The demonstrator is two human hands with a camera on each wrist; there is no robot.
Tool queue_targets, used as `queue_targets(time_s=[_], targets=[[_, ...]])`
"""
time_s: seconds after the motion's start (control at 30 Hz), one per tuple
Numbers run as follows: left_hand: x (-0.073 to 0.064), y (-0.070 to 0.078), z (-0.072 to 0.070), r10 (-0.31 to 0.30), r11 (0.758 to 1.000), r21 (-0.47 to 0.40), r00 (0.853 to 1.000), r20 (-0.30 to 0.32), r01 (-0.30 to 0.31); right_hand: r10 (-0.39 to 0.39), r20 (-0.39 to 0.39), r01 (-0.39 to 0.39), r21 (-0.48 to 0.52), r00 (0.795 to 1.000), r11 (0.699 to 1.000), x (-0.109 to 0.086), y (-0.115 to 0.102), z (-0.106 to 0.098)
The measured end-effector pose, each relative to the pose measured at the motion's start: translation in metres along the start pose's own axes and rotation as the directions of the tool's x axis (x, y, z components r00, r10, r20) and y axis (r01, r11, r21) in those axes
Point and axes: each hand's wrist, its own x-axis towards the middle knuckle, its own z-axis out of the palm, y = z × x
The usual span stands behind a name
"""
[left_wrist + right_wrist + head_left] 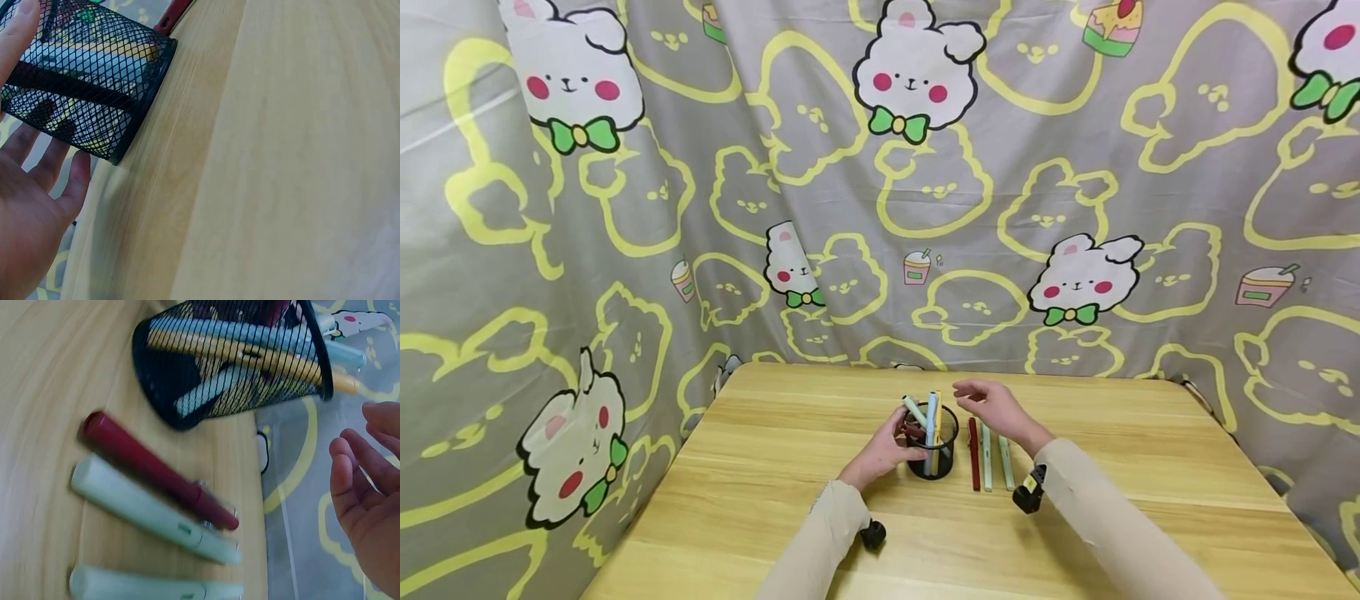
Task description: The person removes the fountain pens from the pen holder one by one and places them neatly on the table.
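A black mesh pen cup (947, 461) stands upright on the table, holding a light blue pen (932, 417), a yellow pen (250, 356), a pale green pen (914, 409) and something dark red. My left hand (880, 450) holds the cup from its left side, thumb and fingers on opposite sides of the mesh in the left wrist view. Beyond the cup's right side my right hand (997, 410) hovers with loosely extended fingers and nothing in them. Beneath it lie a dark red pen (147, 456) and two pale green pens (144, 503) (137, 584), side by side.
The wooden table (760, 467) reaches back to a grey curtain (850, 192) printed with cartoon animals. Another stretch of curtain hangs along the left. Small black devices (873, 535) are worn at both wrists.
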Motion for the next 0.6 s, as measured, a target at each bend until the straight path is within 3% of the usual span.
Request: queue_targets(time_s=[0.2,0.6], targets=[[-0.007,0.022,0.001,0.005,1.0,-0.01,1.0,0.019,-0.005,-0.019,0.015,0.019,0.014,1.0,1.0,0.008,-0.005,0.01],[-0.007,0.022,0.001,-0.005,1.0,-0.011,1.0,0.022,0.006,-0.028,0.003,0.028,0.026,1.0,0.999,0.01,-0.006,0.017]])
